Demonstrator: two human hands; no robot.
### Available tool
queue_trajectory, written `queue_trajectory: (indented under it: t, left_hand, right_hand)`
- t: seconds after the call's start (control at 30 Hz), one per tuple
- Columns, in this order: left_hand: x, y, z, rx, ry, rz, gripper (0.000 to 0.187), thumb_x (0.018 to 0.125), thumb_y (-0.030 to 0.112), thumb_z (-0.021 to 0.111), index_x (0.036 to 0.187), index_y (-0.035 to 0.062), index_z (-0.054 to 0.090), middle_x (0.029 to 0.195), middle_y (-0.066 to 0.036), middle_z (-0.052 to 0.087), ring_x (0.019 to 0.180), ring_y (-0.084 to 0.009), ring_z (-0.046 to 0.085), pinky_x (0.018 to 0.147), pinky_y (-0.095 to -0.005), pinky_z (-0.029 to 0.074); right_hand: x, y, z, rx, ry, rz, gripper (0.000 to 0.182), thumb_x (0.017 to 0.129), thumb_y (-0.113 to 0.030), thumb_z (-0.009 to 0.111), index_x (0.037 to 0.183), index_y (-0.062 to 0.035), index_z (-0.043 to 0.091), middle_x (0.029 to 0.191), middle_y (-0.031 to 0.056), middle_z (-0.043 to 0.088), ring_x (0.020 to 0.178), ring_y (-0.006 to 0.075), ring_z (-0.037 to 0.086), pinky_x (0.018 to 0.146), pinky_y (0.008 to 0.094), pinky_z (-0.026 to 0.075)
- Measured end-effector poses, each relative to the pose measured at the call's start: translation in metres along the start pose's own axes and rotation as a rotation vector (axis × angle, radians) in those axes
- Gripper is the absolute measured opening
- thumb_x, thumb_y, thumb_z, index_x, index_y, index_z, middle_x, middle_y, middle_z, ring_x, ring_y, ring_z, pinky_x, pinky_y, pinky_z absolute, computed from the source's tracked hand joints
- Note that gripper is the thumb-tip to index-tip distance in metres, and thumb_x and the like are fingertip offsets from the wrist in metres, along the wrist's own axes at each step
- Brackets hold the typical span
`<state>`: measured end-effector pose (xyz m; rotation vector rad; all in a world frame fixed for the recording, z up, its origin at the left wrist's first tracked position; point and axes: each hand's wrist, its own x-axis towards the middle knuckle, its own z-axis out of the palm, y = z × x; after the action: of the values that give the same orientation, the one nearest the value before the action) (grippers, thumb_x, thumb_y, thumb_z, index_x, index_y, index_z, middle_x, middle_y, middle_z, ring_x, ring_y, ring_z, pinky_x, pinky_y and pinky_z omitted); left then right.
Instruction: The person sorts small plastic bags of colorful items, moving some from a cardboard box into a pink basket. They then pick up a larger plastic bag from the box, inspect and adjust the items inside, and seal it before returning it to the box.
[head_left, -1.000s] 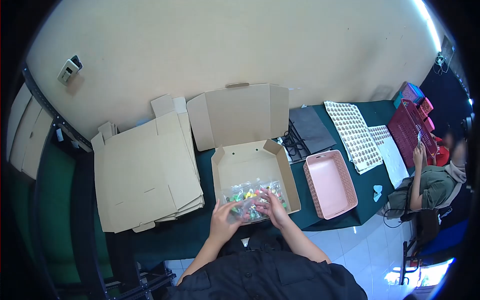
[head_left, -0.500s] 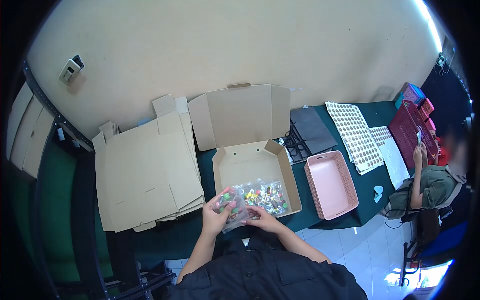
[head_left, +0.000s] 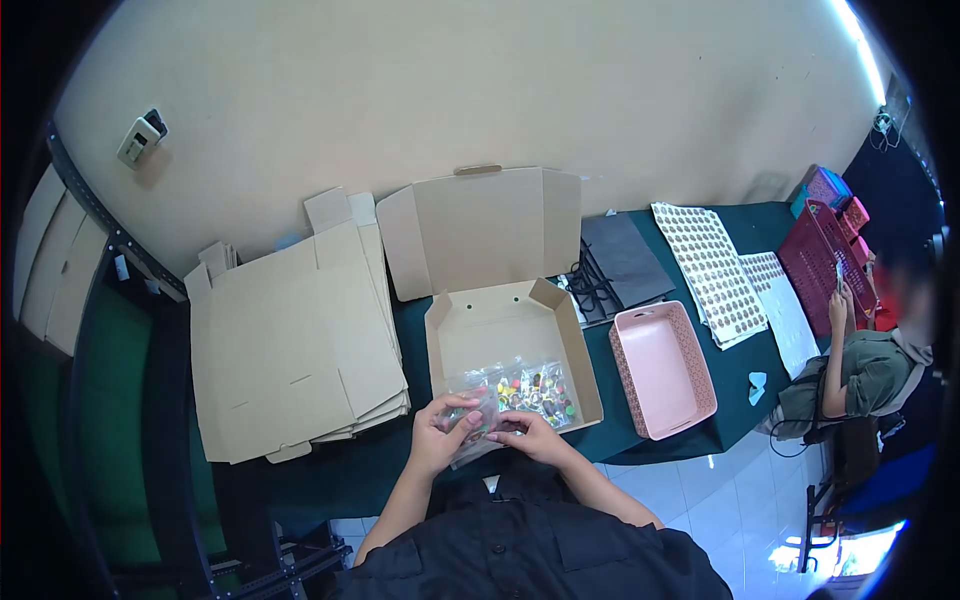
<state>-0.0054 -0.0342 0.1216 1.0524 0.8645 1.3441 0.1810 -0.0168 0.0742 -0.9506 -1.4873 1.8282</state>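
A clear plastic bag (head_left: 487,402) with small colourful pieces inside is held between my hands at the front edge of an open cardboard box (head_left: 480,320). My left hand (head_left: 441,432) is closed on the bag's left side, thumb across the front. My right hand (head_left: 527,435) pinches its lower right edge. Behind the bag, inside the box, lie several more clear packets (head_left: 537,392) of colourful pieces. The box lid (head_left: 485,225) stands raised against the wall. What exactly the small pieces are, I cannot make out.
Flattened cardboard boxes (head_left: 290,350) are stacked on the left. Right of the open box are black paper bags (head_left: 625,260), a pink basket (head_left: 668,375) and sticker sheets (head_left: 710,270). A maroon basket (head_left: 815,260) stands farther right, beside a seated person (head_left: 865,370) holding a phone-like object.
The bag has turned and shifted slightly up and right in my hands. My left hand has moved a little to the right, and my right hand has shifted only slightly.
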Motion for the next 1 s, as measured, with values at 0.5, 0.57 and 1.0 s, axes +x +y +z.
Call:
queue_trajectory:
  t: [0.5,0.57,1.0]
  left_hand:
    - [-0.001,0.020,0.007,0.531,-0.115,0.101,0.016,0.069,0.010,0.070,0.084,0.0036,0.068,0.102,-0.014,0.062,0.092,-0.0210,0.060,0.083,-0.0319,0.045]
    - [-0.001,0.023,0.010,0.583,-0.094,0.157,0.015,0.069,0.010,0.070,0.083,0.0040,0.068,0.100,-0.013,0.062,0.088,-0.0201,0.061,0.079,-0.0300,0.046]
    - [0.000,0.025,-0.006,0.446,-0.041,-0.196,0.012,0.074,0.009,0.069,0.078,-0.0020,0.066,0.087,-0.011,0.065,0.082,-0.0166,0.062,0.073,-0.0280,0.050]
  right_hand:
    - [0.001,-0.013,0.000,0.244,0.144,-0.154,0.024,0.081,-0.009,0.062,0.103,0.0007,0.056,0.094,0.0049,0.060,0.092,0.0123,0.056,0.082,0.0260,0.044]
    - [-0.002,-0.016,-0.003,0.277,0.156,-0.152,0.011,0.081,-0.005,0.060,0.091,0.0014,0.059,0.089,0.0043,0.060,0.089,0.0114,0.056,0.080,0.0252,0.044]
    - [-0.004,-0.035,-0.026,-0.118,0.181,-0.268,0.009,0.079,-0.008,0.063,0.081,0.0004,0.064,0.082,0.0042,0.062,0.079,0.0091,0.056,0.075,0.0254,0.042]
